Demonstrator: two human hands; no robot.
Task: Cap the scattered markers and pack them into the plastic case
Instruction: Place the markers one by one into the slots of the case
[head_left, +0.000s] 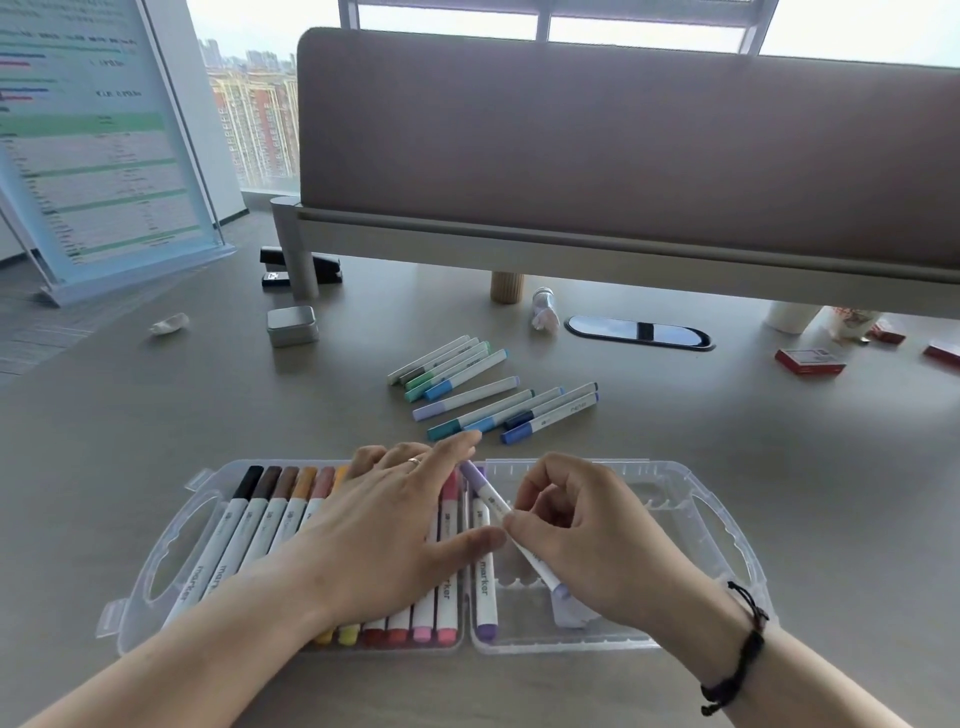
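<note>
A clear plastic case (727, 530) lies open on the desk in front of me. Its left half holds a row of capped markers (260, 525), from black and brown through yellow, red and pink. My left hand (384, 530) lies flat on that row with straight fingers. One purple marker (485, 597) sits at the left end of the right half. My right hand (582, 535) pinches a light purple capped marker (488, 493), tilted over the case's middle. Several capped green, blue and purple markers (488, 395) lie loose on the desk beyond the case.
A small metal tin (292, 325) and a black stapler (275, 267) sit at the back left, beside a desk divider (623, 156). A cable port (639, 332) and red boxes (810, 361) lie to the back right. A standing sign (98, 145) is at far left.
</note>
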